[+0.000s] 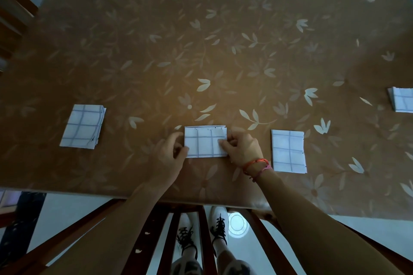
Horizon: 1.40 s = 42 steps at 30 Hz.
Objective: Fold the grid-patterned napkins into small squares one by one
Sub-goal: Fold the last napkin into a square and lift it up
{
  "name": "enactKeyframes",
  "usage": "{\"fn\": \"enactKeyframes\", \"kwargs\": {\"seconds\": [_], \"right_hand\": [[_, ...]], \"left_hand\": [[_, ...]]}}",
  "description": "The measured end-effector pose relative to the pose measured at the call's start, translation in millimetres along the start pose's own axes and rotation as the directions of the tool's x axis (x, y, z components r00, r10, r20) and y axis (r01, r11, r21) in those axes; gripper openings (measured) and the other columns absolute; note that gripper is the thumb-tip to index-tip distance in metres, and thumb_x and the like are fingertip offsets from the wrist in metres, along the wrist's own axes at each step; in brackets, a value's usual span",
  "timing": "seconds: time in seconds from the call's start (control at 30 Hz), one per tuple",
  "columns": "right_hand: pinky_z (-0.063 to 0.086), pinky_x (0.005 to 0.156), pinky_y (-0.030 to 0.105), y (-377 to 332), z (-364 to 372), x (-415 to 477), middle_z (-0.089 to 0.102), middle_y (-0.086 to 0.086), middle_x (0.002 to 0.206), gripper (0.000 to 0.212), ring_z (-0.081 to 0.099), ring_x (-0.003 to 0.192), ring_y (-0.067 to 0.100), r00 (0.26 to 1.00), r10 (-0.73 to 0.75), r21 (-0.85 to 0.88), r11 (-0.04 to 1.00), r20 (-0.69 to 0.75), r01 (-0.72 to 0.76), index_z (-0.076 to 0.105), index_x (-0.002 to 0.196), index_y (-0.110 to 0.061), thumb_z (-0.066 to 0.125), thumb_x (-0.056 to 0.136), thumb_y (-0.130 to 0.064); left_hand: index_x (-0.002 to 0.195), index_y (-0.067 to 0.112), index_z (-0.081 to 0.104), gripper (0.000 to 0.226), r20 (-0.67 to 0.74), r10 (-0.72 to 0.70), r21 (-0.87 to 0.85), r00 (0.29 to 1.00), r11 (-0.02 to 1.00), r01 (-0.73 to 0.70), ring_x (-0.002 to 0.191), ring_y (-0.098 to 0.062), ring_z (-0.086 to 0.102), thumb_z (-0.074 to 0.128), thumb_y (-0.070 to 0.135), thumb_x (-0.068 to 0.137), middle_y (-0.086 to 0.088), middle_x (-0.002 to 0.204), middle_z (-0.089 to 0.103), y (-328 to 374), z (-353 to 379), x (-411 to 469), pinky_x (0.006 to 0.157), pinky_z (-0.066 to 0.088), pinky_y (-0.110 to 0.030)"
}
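A white napkin with a blue grid [204,142], folded to a small rectangle, lies near the table's front edge. My left hand [170,154] pinches its left edge with thumb and fingers. My right hand [242,147] pinches its right edge, the thumb lying on top of the cloth. Another folded napkin [288,151] lies just right of my right hand. A third folded napkin [83,126] sits to the far left, and a further folded napkin [402,99] is cut off by the right edge of the frame.
The table [201,40] wears a brown cloth with pale leaf prints. A wooden chair [13,13] stands at the far left. Below the front edge are a chair's wooden rails [204,239] and my shoes [220,225] on a pale floor.
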State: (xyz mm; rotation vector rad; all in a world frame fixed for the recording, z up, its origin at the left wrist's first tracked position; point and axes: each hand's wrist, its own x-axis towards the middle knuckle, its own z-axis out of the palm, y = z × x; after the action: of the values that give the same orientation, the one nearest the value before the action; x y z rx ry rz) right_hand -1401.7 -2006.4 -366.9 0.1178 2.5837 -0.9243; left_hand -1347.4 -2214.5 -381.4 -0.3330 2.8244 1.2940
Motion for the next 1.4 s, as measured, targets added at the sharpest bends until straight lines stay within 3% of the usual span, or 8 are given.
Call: {"fn": "enactKeyframes", "kwargs": {"seconds": [0.17,0.27,0.53,0.77,0.9,1.0,1.1,1.4], "right_hand": [[0.054,0.063,0.031,-1.5,0.2,7.8,0.065,-0.007,0.072,0.022,0.064,0.071,0.017,0.999,0.033,-0.027,0.999,0.008,-0.033,0.054,0.069,-0.027,0.063,0.084,-0.041],[0.054,0.062,0.031,-1.5,-0.5,11.1,0.064,-0.007,0.068,0.026,0.064,0.069,0.018,0.999,0.039,-0.034,0.999,0.002,-0.039,0.052,0.065,-0.026,0.063,0.083,-0.041],[0.060,0.064,0.040,-0.2,-0.7,19.8,0.070,-0.003,0.067,0.025,0.068,0.059,0.020,0.991,0.125,0.022,0.992,0.037,-0.126,0.061,0.076,-0.022,0.061,0.077,-0.047],[0.058,0.066,0.037,-8.1,-6.4,11.7,0.068,-0.005,0.072,0.025,0.066,0.068,0.021,0.990,0.131,-0.058,0.989,-0.058,-0.135,0.059,0.077,-0.023,0.062,0.079,-0.048],[0.053,0.061,0.037,-19.1,0.0,-5.5,0.060,0.001,0.091,0.018,0.059,0.076,0.021,0.912,-0.261,-0.277,0.945,-0.315,0.175,0.062,0.095,-0.021,0.057,0.086,-0.036],[0.051,0.089,0.041,-24.2,32.9,-17.5,0.055,0.015,0.126,0.039,0.056,0.110,0.031,0.809,-0.551,-0.364,0.810,-0.203,0.460,0.058,0.123,-0.007,0.056,0.088,-0.025],[0.035,0.112,0.045,-23.8,66.1,-28.7,0.030,0.019,0.153,0.061,0.027,0.144,0.031,0.802,-0.597,-0.475,0.706,0.000,0.526,0.032,0.146,0.001,0.046,0.097,-0.033],[0.024,0.117,0.047,-12.9,81.4,-29.0,0.016,0.022,0.157,0.090,0.012,0.147,0.031,0.845,-0.496,-0.596,0.624,0.198,0.506,0.021,0.149,0.004,0.022,0.093,-0.066]], "left_hand": [[0.117,0.010,0.061,0.035,0.011,0.308,0.264,0.951,0.917,-0.299,0.103,-0.021,0.051,0.051,0.028,0.089,-0.004,0.109,0.061,-6.9,0.8,-0.8,0.089,0.044,-0.035],[0.127,0.009,0.055,0.038,0.164,0.467,0.390,0.869,0.778,-0.492,0.131,-0.026,0.044,0.044,0.021,0.093,-0.009,0.135,0.053,-13.8,3.9,1.5,0.099,0.042,-0.038],[0.144,0.009,0.041,0.052,0.395,0.329,0.525,0.858,0.685,-0.504,0.145,-0.023,0.027,0.027,0.030,0.098,-0.008,0.156,0.033,-22.3,4.1,16.9,0.111,0.034,-0.048],[0.149,0.011,0.033,0.055,0.389,0.312,0.548,0.867,0.678,-0.490,0.147,-0.020,0.021,0.025,0.034,0.100,-0.005,0.158,0.027,-29.2,6.9,18.6,0.115,0.024,-0.046],[0.150,0.011,0.029,0.055,0.378,0.311,0.572,0.872,0.663,-0.484,0.148,-0.019,0.019,0.024,0.033,0.100,-0.004,0.159,0.025,-28.9,8.5,16.7,0.117,0.021,-0.045],[0.151,0.010,0.029,0.054,0.360,0.315,0.579,0.878,0.662,-0.475,0.148,-0.018,0.020,0.024,0.030,0.101,-0.005,0.159,0.025,-30.0,11.2,16.1,0.117,0.019,-0.043],[0.149,0.005,0.032,0.054,0.366,0.356,0.577,0.860,0.638,-0.510,0.146,-0.023,0.025,0.018,0.030,0.104,-0.011,0.158,0.028,-31.2,9.4,15.2,0.115,0.024,-0.047],[0.149,0.006,0.033,0.053,0.367,0.370,0.577,0.853,0.629,-0.521,0.148,-0.021,0.021,0.021,0.031,0.104,-0.009,0.159,0.025,-33.4,7.7,18.3,0.115,0.026,-0.049]]}}
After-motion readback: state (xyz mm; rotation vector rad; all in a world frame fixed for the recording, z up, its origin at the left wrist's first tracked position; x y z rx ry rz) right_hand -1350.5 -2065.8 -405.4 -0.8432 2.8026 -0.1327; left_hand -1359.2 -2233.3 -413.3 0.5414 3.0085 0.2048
